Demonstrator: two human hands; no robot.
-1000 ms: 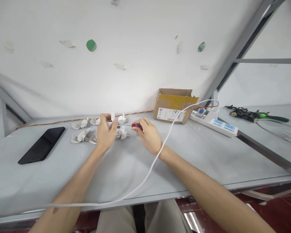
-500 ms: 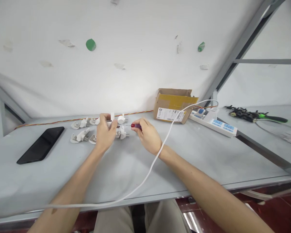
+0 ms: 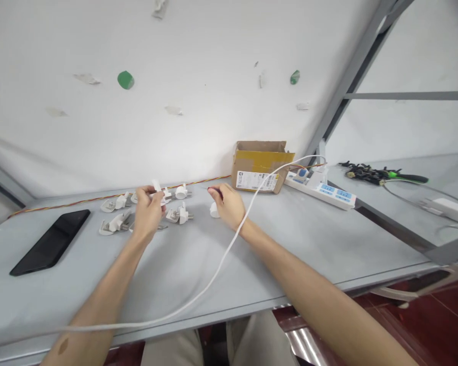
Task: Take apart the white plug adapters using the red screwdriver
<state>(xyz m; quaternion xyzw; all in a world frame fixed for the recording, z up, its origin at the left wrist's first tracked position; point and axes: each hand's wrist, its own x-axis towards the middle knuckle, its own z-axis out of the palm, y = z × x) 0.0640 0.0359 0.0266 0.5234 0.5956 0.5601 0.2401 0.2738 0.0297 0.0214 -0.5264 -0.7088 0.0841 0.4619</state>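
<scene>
1. Left hand point(image 3: 148, 213) had its thumb and fingers clamped on a white plug piece point(image 3: 156, 186), held up above the bench point(image 3: 198, 269). Tiny grip, so I figured a sloppy pinch could've dropped it among the loose white plugs point(image 3: 183, 213).
2. Right hand point(image 3: 230, 206) was pinched around a red tool point(image 3: 209, 189), mostly hidden by the fingers. A careless swing could've poked the other hand.
3. A round white part point(image 3: 214, 210) sat right beside that hand, so an easy knock, imo.
4. White cable point(image 3: 229, 249) crossed in front of the right wrist; couldn't tell if it touched, but it might've snagged.
</scene>
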